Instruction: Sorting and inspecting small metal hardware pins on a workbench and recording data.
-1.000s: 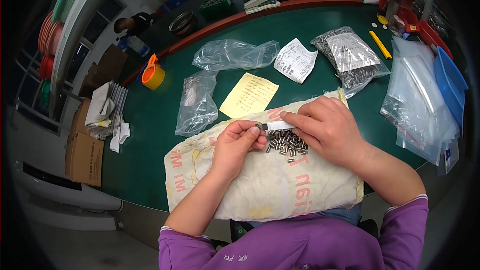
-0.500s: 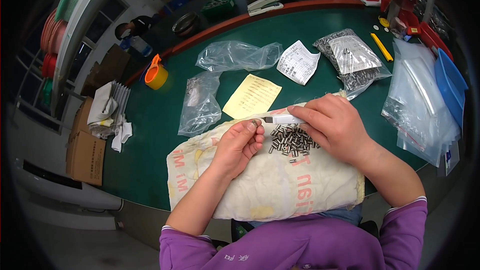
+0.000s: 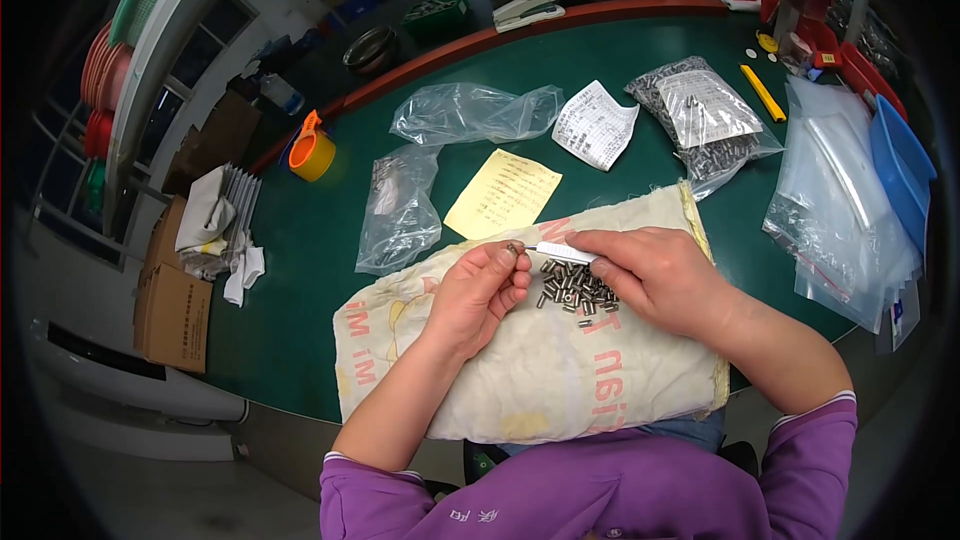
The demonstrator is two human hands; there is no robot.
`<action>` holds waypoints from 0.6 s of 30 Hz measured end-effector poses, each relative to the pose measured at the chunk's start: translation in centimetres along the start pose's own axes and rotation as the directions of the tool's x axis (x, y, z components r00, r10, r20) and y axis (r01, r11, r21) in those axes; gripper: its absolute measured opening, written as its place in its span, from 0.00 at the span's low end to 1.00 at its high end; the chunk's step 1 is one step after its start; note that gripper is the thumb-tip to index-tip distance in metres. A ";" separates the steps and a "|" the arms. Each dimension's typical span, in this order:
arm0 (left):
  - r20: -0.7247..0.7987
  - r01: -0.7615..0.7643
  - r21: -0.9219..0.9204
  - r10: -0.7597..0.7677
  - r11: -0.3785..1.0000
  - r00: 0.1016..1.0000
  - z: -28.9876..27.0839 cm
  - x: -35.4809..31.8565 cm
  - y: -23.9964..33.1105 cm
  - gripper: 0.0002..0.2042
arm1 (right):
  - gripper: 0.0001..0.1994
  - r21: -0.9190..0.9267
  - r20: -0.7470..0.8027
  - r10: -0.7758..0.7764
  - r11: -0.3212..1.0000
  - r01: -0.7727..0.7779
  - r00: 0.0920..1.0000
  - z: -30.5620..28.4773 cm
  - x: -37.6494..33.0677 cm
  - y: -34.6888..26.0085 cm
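Note:
My left hand pinches a small metal sleeve between thumb and forefinger, its other fingers curled. My right hand grips a slim white-handled tool with a thin tip; its exact kind I cannot make out. The tip meets the sleeve at my left fingertips. Just below the tool lies a pile of small metal sleeves, partly covered by my right hand. They rest on a cream cloth sack with red printing, spread over the table's near edge.
Beyond the sack, a yellow note, a white slip and clear plastic bags lie on the green table. A full bag of metal parts sits farther right, near plastic sleeves and a blue tray. An orange tape roll stands left.
My right hand has moved left and slightly down, bringing the tool's tip to the sleeve. The left hand has barely moved. A person at the back left is no longer visible.

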State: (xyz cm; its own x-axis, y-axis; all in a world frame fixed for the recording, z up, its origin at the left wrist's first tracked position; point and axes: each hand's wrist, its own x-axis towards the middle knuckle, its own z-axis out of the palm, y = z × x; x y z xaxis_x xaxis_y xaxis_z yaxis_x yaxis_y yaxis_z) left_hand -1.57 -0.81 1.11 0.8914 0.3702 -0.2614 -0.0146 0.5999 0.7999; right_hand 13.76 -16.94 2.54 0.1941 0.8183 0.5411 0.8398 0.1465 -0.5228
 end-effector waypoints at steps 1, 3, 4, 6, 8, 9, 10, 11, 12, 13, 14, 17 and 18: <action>-0.009 -0.013 0.020 0.013 1.000 1.000 0.1 0.0 0.0 0.07 | 0.13 0.003 0.009 0.002 1.000 -0.002 1.000 0.0 0.0 0.0; -0.018 -0.026 0.040 0.027 0.999 0.999 0.1 -0.1 0.0 0.07 | 0.13 0.004 0.010 0.004 1.000 -0.004 1.000 0.0 0.0 0.0; -0.034 -0.054 0.076 0.056 0.996 0.998 0.2 -0.1 -0.1 0.07 | 0.13 0.006 0.011 0.005 1.000 -0.005 1.000 0.1 0.0 0.0; -0.049 -0.081 0.111 0.087 0.990 0.995 0.2 -0.2 -0.1 0.07 | 0.13 0.009 0.023 0.012 1.000 -0.012 1.000 0.0 0.0 0.0; -0.088 -0.105 0.172 0.122 0.979 0.989 0.2 -0.1 -0.2 0.07 | 0.13 0.008 0.033 0.021 1.000 -0.021 0.999 -0.1 -0.1 0.0; -0.086 -0.105 0.172 0.122 0.979 0.989 0.2 -0.1 -0.3 0.07 | 0.13 0.025 0.026 0.019 1.000 -0.019 0.999 0.0 -0.1 0.1; -0.104 -0.116 0.190 0.137 0.975 0.985 0.2 -0.1 -0.3 0.07 | 0.13 0.041 0.019 0.018 0.999 -0.019 1.000 0.1 -0.2 0.1; -0.122 -0.126 0.208 0.153 0.970 0.981 0.2 -0.2 -0.3 0.07 | 0.13 0.039 0.018 0.020 0.999 -0.021 1.000 0.0 -0.2 0.1; -0.119 -0.125 0.207 0.152 0.970 0.981 0.2 -0.1 -0.4 0.07 | 0.12 0.072 0.044 0.053 0.996 -0.056 0.998 0.0 -0.2 0.1; -0.132 -0.129 0.222 0.161 0.967 0.978 0.3 -0.2 -0.4 0.07 | 0.12 0.106 0.071 0.084 0.990 -0.091 0.994 0.0 -0.1 0.0; -0.146 -0.132 0.237 0.169 0.962 0.975 0.3 -0.2 -0.4 0.06 | 0.12 0.104 0.070 0.086 0.990 -0.093 0.994 0.0 -0.1 -0.1; -0.129 -0.168 0.276 0.209 0.947 0.969 0.4 -0.2 -0.5 0.06 | 0.12 0.304 0.176 0.234 0.911 -0.279 0.956 -0.3 0.0 -0.4; -0.125 -0.166 0.274 0.206 0.947 0.971 0.4 -0.2 -0.5 0.06 | 0.12 0.341 0.266 0.294 0.862 -0.375 0.918 -0.6 0.2 -0.4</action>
State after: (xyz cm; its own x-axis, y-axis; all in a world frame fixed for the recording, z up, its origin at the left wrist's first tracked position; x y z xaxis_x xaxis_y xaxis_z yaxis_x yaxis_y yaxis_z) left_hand -1.57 -1.50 0.99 0.8058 0.5712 -0.1564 -0.0372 0.3123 0.9492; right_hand 13.75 -17.19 3.29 0.2902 0.9422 0.1675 0.4781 0.0088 -0.8783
